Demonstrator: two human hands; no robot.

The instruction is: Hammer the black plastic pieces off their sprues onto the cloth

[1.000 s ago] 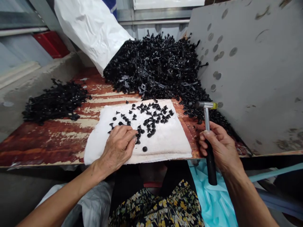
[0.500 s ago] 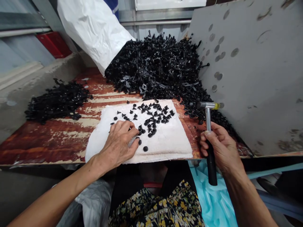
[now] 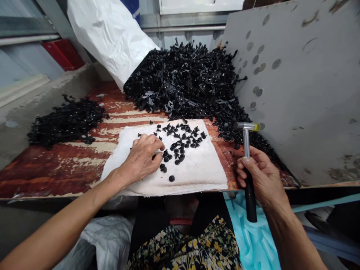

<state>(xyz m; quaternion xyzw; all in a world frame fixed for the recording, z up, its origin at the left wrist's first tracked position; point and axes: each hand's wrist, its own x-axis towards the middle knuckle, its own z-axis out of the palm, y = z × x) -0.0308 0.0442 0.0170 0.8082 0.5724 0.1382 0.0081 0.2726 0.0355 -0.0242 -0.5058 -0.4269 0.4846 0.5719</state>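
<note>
My left hand point(image 3: 142, 157) rests on a white cloth point(image 3: 202, 168), its fingers curled among several small black plastic parts point(image 3: 182, 140); whether it grips one is hidden. One black part point(image 3: 171, 178) lies alone near the cloth's front edge. My right hand point(image 3: 260, 176) is wrapped round the black handle of a small hammer point(image 3: 246, 138), held upright at the cloth's right side, with its metal head and yellow tip pointing right.
A big heap of black parts point(image 3: 188, 78) spills from a white sack point(image 3: 109, 33) at the back. A smaller heap point(image 3: 66, 120) lies at the left on the worn red board point(image 3: 70, 165). A grey panel point(image 3: 303, 93) leans at the right. Light-blue plastic point(image 3: 253, 240) hangs below.
My left hand has slid a little away from me and up the cloth, towards the scattered parts. The right hand and hammer have stayed in place.
</note>
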